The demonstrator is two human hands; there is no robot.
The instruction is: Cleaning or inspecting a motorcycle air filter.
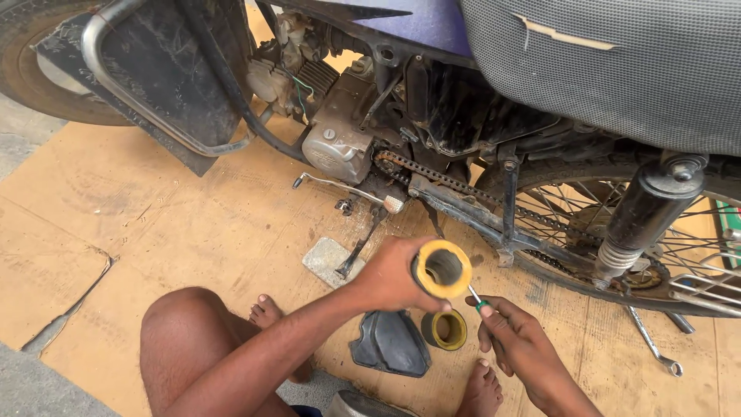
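My left hand (390, 276) grips a short black tube with a yellow rim (442, 268), its open end turned toward me. My right hand (515, 333) holds a screwdriver with a green handle (478, 301), whose thin shaft points up into the tube's lower edge. Both hands are low in front of the motorcycle's chain (440, 176) and engine (343, 131). A second yellow-rimmed ring (447, 330) lies on the cardboard below the hands, next to a black plastic cover (391, 344).
The motorcycle stands on its side stand (356, 245), resting on a small grey slab (324, 259). Cardboard sheets (177, 232) cover the ground. A wrench (653, 344) lies at the right under the spoked rear wheel (610, 232). My bare knee (189, 332) and feet are close in front.
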